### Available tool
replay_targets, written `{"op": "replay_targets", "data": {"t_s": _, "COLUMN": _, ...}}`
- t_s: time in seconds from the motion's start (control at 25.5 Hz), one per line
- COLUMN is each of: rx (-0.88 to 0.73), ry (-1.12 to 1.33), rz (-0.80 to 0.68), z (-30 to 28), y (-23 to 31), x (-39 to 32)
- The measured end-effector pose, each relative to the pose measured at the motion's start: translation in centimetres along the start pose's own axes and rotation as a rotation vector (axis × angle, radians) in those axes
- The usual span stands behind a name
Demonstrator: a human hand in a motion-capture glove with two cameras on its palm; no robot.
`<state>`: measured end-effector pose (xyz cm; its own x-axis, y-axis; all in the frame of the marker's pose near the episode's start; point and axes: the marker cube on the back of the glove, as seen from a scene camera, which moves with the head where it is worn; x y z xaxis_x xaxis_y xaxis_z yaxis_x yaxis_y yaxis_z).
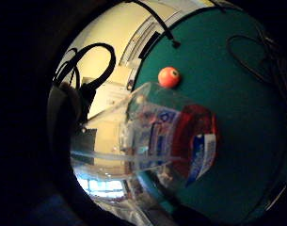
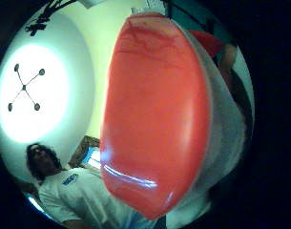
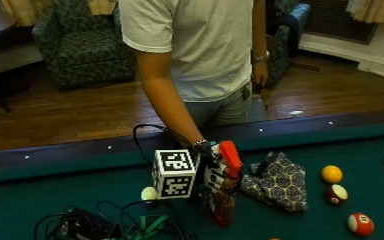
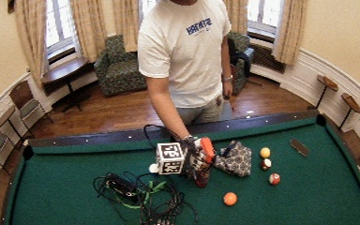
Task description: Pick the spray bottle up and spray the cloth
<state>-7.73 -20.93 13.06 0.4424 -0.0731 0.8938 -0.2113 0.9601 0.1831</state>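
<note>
In the outside view my gloved right hand point(image 3: 204, 162) grips a spray bottle point(image 3: 222, 192) by its neck, just left of the cloth. The bottle has an orange-red trigger head point(image 3: 230, 157) and a clear labelled body with red liquid low in it. It stands roughly upright with its base close to the green felt point(image 3: 352, 150); I cannot tell whether it touches. The patterned dark cloth point(image 3: 278, 182) lies crumpled on the felt beside the bottle's head. The bottle's body point(image 1: 166, 136) fills the little finger side view, and the red head point(image 2: 154, 119) fills the thumb side view.
This is a pool table. Three balls point(image 3: 337, 194) lie right of the cloth, and an orange ball point(image 4: 230, 198) sits nearer the front. A white ball point(image 3: 149, 193) and a tangle of black cables point(image 3: 105, 225) lie to the left. The dark rail point(image 3: 79, 152) runs along the person's side.
</note>
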Motion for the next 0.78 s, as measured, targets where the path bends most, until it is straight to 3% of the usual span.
{"op": "replay_targets", "data": {"t_s": 0.35, "rx": 0.106, "ry": -0.047, "rz": -0.052, "z": -2.7, "y": 0.7, "x": -2.8}}
{"op": "replay_targets", "data": {"t_s": 0.78, "rx": -0.137, "ry": -0.099, "rz": -0.267, "z": -6.4, "y": -0.2, "x": -17.9}}
